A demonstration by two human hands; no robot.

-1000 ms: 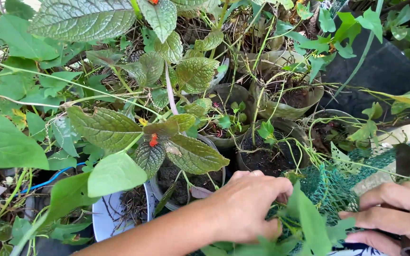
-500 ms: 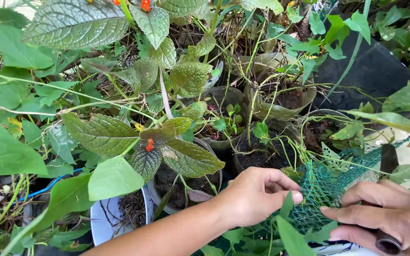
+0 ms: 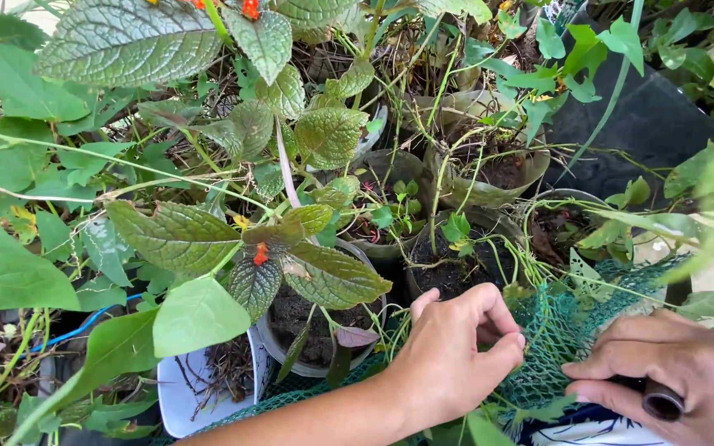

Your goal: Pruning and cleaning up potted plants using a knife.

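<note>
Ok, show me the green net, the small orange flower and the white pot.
green net (image 3: pixel 551 334), head view, on the mesh between the two hands
small orange flower (image 3: pixel 261 253), head view, on its petals
white pot (image 3: pixel 177 395), head view, on its rim

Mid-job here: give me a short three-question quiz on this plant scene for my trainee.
1. True or false: both hands touch the green plastic mesh netting.
2. Which hand wears a dark ring: A left hand, B right hand?
3. What colour is the small flower among the textured leaves above the grey round pot?

Key: 1 true; 2 B; 3 orange-red.
</note>
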